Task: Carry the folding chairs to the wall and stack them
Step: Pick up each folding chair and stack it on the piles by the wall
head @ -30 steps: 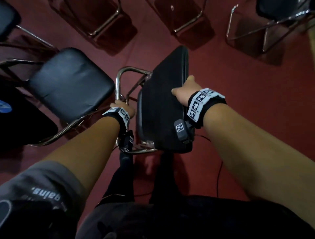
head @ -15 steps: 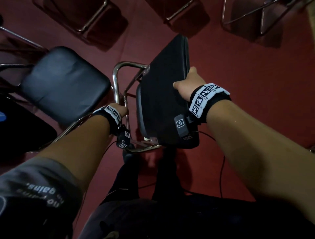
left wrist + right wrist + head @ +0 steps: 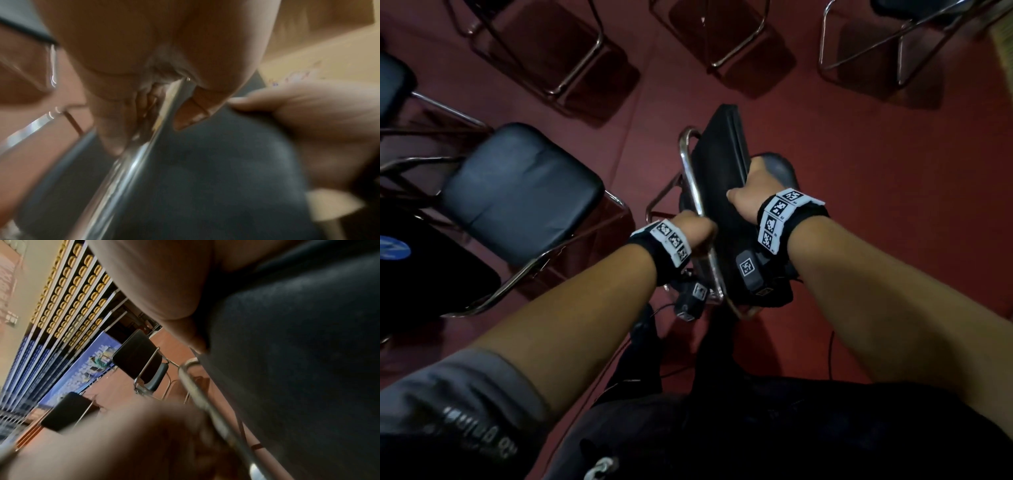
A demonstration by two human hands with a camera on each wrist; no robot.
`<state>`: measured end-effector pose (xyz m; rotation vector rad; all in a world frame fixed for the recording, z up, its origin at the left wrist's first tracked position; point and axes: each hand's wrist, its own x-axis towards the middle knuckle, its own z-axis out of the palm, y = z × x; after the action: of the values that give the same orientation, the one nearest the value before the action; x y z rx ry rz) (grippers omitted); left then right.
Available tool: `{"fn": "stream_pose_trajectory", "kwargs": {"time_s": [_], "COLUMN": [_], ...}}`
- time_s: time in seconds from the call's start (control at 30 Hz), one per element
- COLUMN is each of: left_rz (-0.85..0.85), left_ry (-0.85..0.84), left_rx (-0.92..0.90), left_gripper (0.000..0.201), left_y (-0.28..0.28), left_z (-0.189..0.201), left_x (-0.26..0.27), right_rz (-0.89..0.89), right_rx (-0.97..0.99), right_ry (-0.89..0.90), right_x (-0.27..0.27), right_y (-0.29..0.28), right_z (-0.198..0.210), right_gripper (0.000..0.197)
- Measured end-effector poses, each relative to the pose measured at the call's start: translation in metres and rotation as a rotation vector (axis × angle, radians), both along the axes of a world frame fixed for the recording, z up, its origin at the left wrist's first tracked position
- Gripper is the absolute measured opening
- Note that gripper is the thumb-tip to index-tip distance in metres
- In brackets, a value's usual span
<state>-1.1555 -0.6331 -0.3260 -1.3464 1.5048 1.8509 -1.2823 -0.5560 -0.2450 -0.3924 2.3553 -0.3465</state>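
At the centre of the head view the folded chair hangs tilted over the red floor, its black seat turned on edge. The left hand is wrapped in a fist round the chrome frame tube on the chair's nine o'clock side, while the right hand clamps the seat's three o'clock edge with its thumb pressed on the face. An open chair stands at nine o'clock, well apart, and bare chair frames line the twelve o'clock side.
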Motion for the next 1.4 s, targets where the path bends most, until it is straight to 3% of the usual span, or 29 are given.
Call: {"fn": "stream_pose_trajectory", "kwargs": {"time_s": [0.07,0.2,0.33,0.4,0.5,0.57,0.63,0.8,0.9,1.03,1.17,1.33,1.4], "left_rz": [0.034,0.136,0.125,0.067,-0.005,0.013,0.069,0.126,0.227,0.271,0.328,0.38,0.404], "left_ry": [0.045,0.097,0.154,0.145,0.081,0.085,0.074,0.094,0.09,0.094,0.145,0.214,0.222], "left_rx": [0.045,0.091,0.166,0.179,0.181,0.211,0.269,0.206,0.229,0.221,0.161,0.088,0.162], "left_gripper": [0.016,0.027,0.036,0.052,0.101,0.11,0.115,0.087,0.057,0.087,0.089,0.065,0.059], "left_y": [0.014,0.032,0.041,0.045,0.047,0.046,0.047,0.051,0.051,0.036,0.019,-0.002,-0.009], "left_z": [0.012,0.011,0.008,0.004,-0.013,-0.037,-0.036,-0.01,0.008,0.031,0.061,0.077,0.077], "left_x": [-0.017,-0.029,-0.028,-0.027,-0.027,-0.026,-0.024,-0.011,-0.004,0.008,0.027,0.051,0.058], "right_rz": [0.024,0.026,0.033,0.048,0.053,0.042,0.041,-0.016,-0.086,-0.283,-0.479,-0.41,-0.392], "right_rx": [-0.001,0.002,0.021,0.007,-0.019,-0.031,-0.03,-0.017,-0.079,-0.199,-0.394,-0.397,-0.385], "right_ry": [-0.011,-0.017,-0.03,-0.048,-0.083,-0.096,-0.109,-0.15,-0.211,-0.44,-0.755,-0.951,-0.98], "right_x": [-0.004,-0.027,-0.04,-0.039,-0.03,-0.026,-0.024,-0.018,-0.01,0.001,0.016,0.049,0.061], "right_y": [0.003,0.016,0.023,0.02,0.014,0.014,0.016,0.009,0.001,-0.012,-0.023,-0.034,-0.041], "right_z": [0.001,0.008,0.01,0.01,0.011,0.009,0.011,0.011,0.014,0.007,-0.013,-0.005,-0.005], "right_gripper": [0.035,0.037,0.04,0.039,0.042,0.043,0.044,0.05,0.07,0.104,0.087,0.083,0.085]}}
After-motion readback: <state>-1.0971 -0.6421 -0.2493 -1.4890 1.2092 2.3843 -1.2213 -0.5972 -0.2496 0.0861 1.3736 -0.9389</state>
